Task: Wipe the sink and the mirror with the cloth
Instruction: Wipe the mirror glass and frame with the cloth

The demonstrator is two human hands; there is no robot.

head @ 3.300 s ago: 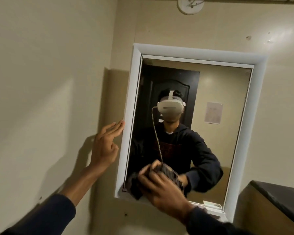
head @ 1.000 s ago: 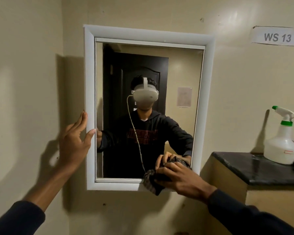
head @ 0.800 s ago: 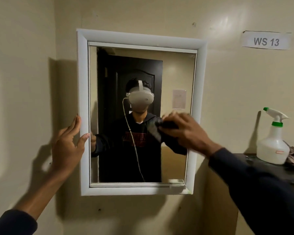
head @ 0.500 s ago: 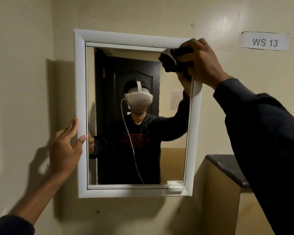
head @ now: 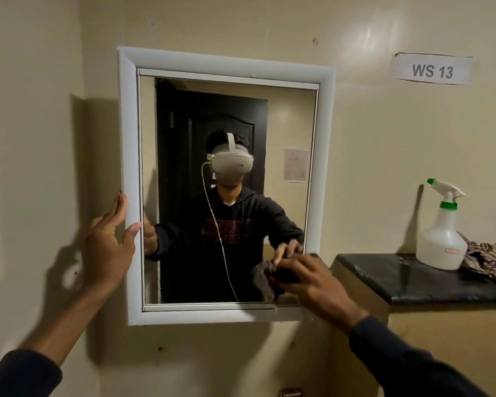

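We count two hands, both with dark sleeves at the wrist. The right hand (head: pixel 309 277) has its grip closed around one dark cloth (head: pixel 265 277), a bunched, coarse-looking wad that shows at the fingertip side of the grip and is pressed to the glass. The left hand (head: pixel 108 245) grips nothing: palm flat, fingers straight and together, thumb tip laid on the frame's front face.

One mirror (head: pixel 184 116) hangs on the wall, a rectangular pane in a white moulded frame with a smooth, rounded profile. The cloth meets it at the lower corner on the right-hand side; the left hand lies against the outer edge of the opposite upright, about mid-height.

Outward of the right hand's grip, well apart from it, stands one bench (head: pixel 413 285) with a dark, speckled, stone-like top over a plain tan front. On it we count one spray bottle (head: pixel 441 245), white translucent plastic, bell-shaped, with a green collar and nozzle tip, and one crumpled striped rag (head: pixel 490 257) just beside it.

Above the bench, one paper label (head: pixel 433 69) reading "WS 13" is fixed to the glossy cream wall. The sink is out of view.
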